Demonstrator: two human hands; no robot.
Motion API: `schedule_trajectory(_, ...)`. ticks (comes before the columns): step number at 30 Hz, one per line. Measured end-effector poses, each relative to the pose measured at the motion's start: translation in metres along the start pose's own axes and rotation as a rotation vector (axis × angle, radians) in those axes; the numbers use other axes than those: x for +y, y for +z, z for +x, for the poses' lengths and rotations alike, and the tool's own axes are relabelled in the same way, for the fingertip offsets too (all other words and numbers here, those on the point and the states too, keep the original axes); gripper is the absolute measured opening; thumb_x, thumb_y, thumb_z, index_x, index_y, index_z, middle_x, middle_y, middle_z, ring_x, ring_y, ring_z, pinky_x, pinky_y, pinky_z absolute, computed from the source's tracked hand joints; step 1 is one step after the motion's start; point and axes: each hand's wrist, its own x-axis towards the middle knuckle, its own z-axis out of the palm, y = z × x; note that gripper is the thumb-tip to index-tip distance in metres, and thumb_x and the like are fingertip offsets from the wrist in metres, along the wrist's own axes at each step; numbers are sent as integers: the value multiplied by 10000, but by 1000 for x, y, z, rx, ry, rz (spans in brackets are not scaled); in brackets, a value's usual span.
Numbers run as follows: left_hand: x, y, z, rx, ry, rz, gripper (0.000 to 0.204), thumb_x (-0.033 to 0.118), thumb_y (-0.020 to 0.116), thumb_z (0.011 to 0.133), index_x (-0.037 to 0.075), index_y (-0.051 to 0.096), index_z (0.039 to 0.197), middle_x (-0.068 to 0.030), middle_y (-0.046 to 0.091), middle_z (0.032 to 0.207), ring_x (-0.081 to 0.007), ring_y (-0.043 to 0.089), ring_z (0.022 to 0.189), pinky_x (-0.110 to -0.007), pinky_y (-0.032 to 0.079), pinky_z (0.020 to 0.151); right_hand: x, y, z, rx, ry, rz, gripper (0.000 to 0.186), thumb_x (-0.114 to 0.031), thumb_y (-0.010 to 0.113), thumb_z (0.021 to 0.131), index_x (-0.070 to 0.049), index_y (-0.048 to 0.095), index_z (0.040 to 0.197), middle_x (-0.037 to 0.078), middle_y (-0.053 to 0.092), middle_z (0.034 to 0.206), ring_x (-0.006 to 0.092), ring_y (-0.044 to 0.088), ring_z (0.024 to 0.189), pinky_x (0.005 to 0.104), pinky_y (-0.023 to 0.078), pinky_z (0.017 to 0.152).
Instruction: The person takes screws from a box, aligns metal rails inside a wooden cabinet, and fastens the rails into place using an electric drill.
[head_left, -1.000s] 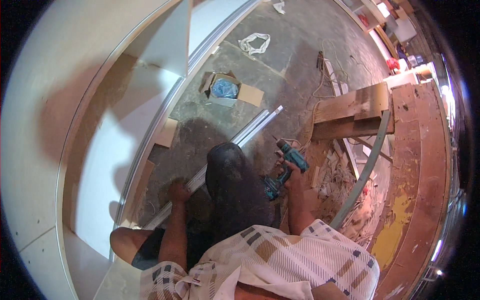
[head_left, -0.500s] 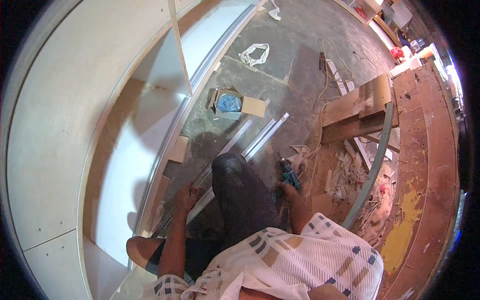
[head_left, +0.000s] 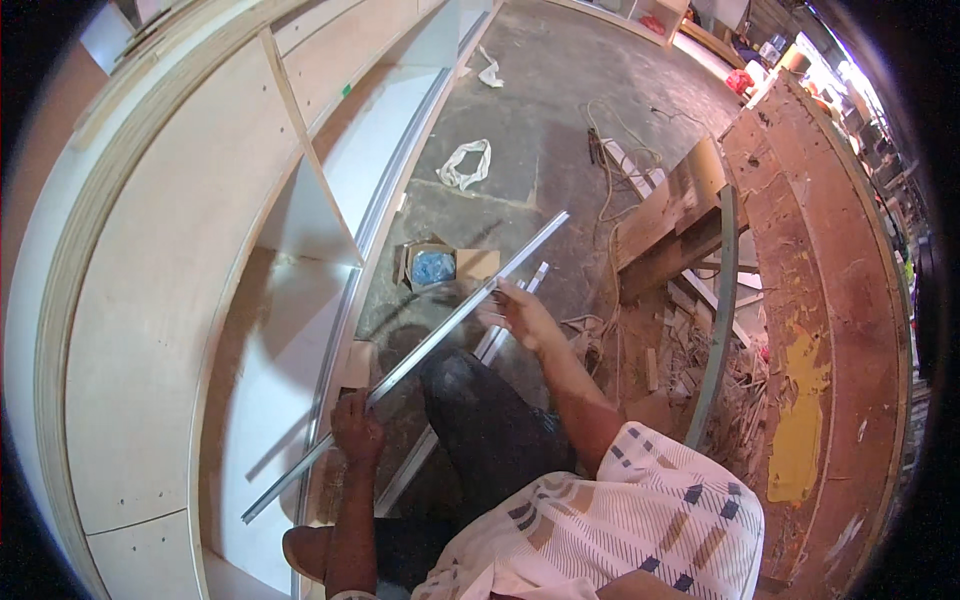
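Note:
A long silvery metal rail [head_left: 440, 342] slants across in front of me, its lower end reaching over the white panel inside the cabinet. My left hand [head_left: 357, 428] is closed round its lower part. At its upper half my right hand [head_left: 527, 318] meets the rail with thumb and fingers; the fingers are slightly blurred. Beneath it, more metal rails [head_left: 536, 283] lie on the floor beside my knee. An open cardboard box [head_left: 478, 264] with a blue plastic bag [head_left: 432, 267] inside stands beyond the rail.
A large wooden cabinet [head_left: 150, 330] with a metal track [head_left: 385, 205] along its edge fills the left. A worn wooden bench [head_left: 830, 330] stands at the right, with scraps [head_left: 700, 345] beneath. A white ring-shaped strip [head_left: 464, 165] and a cord [head_left: 607, 215] lie on the floor.
My right hand has left the teal cordless drill and moved up and left to the rail. The rail has been lifted off the floor in my left hand. The view has shifted.

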Motion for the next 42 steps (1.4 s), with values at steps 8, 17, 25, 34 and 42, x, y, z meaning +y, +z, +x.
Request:
schedule_trajectory(8, 49, -61, 56, 95, 11, -312, 335, -13, 574, 795, 30, 654, 1117, -150, 614, 891, -310, 606, 837, -401, 477, 749, -51, 136, -34, -562, -288, 306, 471, -180, 602, 940, 35, 469, 1338, 218, 624, 1186, 336, 619, 1111, 441, 503, 960)
schedule_trajectory(17, 153, -141, 163, 191, 236, -696, 350, 185, 704, 862, -9, 649, 1147, -212, 673, 1034, -232, 646, 975, -361, 486, 895, -105, 240, -74, -736, -642, -349, 395, -172, 635, 926, 47, 553, 1244, 156, 667, 1032, 230, 636, 1010, 366, 492, 902)
schedule_trajectory(25, 118, -211, 82, 385, -19, -827, 834, 419, 849, 719, 32, 478, 1358, -119, 569, 1229, -223, 631, 983, -359, 509, 838, -84, 254, -41, -609, -735, -851, 324, -148, 691, 890, -26, 668, 1189, 33, 622, 1021, 134, 567, 941, 288, 471, 843)
schedule_trajectory(34, 59, -231, -106, 738, -761, -1199, 419, 374, 670, 923, -5, 635, 1098, -96, 696, 808, -156, 652, 704, -276, 530, 667, 51, 277, -20, -1153, -573, -1172, 400, -127, 757, 765, -52, 696, 1153, 92, 571, 893, 222, 582, 906, 344, 468, 799)
schedule_trajectory(42, -40, -196, -210, 824, -1309, -113, 367, 308, 712, 882, 20, 656, 660, -81, 616, 586, -154, 582, 578, -311, 443, 538, 195, 274, 44, -1207, -1171, -1388, 345, -310, 652, 864, -126, 704, 1152, 146, 644, 854, 337, 571, 850, 467, 429, 793)
